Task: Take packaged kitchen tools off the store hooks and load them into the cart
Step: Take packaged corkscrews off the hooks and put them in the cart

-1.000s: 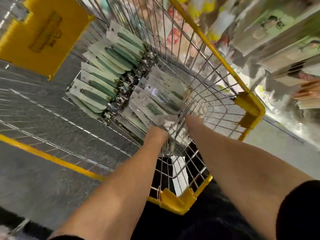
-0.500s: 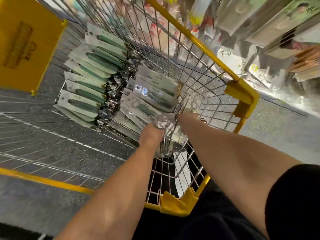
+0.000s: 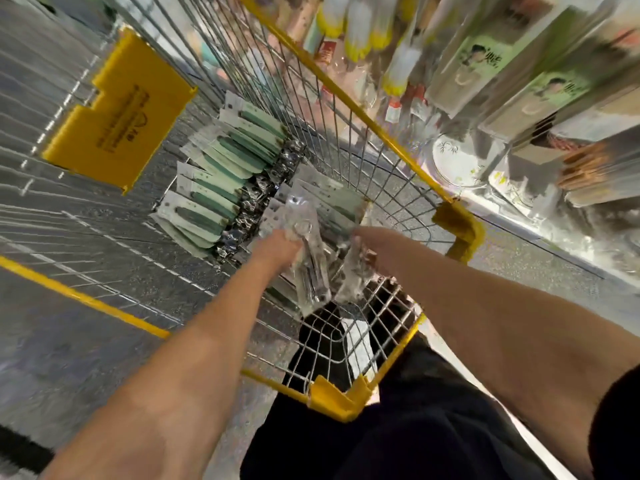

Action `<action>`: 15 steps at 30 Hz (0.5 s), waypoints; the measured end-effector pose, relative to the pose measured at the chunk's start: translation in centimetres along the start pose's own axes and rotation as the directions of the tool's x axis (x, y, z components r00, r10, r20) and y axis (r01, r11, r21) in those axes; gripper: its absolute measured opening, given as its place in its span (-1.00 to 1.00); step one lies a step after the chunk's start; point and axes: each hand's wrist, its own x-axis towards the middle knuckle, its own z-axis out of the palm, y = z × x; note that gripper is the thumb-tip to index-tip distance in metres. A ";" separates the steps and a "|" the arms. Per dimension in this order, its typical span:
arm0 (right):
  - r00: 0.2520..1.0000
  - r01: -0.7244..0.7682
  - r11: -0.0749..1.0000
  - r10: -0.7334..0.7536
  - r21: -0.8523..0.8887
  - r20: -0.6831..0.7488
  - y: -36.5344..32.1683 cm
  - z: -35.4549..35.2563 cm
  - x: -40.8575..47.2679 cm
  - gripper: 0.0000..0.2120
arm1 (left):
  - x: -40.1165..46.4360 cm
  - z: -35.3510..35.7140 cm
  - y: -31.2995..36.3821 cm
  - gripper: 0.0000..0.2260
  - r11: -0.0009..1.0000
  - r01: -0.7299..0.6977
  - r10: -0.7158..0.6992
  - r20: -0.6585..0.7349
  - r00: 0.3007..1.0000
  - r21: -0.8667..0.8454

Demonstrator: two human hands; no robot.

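Both my arms reach down into a wire shopping cart point(image 3: 353, 109) with yellow trim. My left hand point(image 3: 277, 247) grips a clear-wrapped packaged tool point(image 3: 311, 268) that hangs down over the cart's near end. My right hand point(image 3: 370, 244) holds another clear packet point(image 3: 349, 275) beside it. On the cart floor lies a neat row of green-handled packaged tools point(image 3: 221, 174), and a second row of similar packs point(image 3: 325, 199) lies just beyond my hands. The picture is blurred, so finger positions are unclear.
A yellow plastic flap point(image 3: 117, 112) stands at the cart's far left. Store hooks with hanging packaged goods point(image 3: 519, 74) fill the upper right, close to the cart's right rim. Grey floor with a yellow line point(image 3: 69, 292) lies to the left. My dark trousers point(image 3: 398, 427) are below.
The view has swung and the cart has shifted right in the frame. My hands have spread slightly apart, each now holding a separate clear packet lower over the cart's near end.
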 end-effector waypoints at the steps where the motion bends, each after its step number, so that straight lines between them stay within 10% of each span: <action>1: 0.999 -0.008 1.000 0.008 0.017 0.043 -0.4 -0.5 -0.4 -0.67 | -0.7 -0.6 0.3 -0.62 0.999 0.022 -0.022 -0.015 1.000 -0.028; 6: 0.982 0.104 0.991 -0.090 -0.080 0.165 -1.3 -2.9 -5.5 -0.64 | -4.2 -2.6 1.7 -0.86 0.900 0.001 -0.062 -0.125 0.990 -0.435; 10: 0.939 0.272 0.943 -0.216 -0.194 0.268 -1.6 -4.6 -9.1 -0.02 | -7.7 -2.5 3.6 -0.66 0.761 -0.085 -0.087 -0.231 0.969 -0.643; 15: 0.838 0.523 0.820 -0.444 -0.235 0.317 -2.2 -8.7 -14.9 0.15 | -13.1 -0.8 8.1 -0.75 0.558 -0.270 -0.069 -0.368 0.927 -0.785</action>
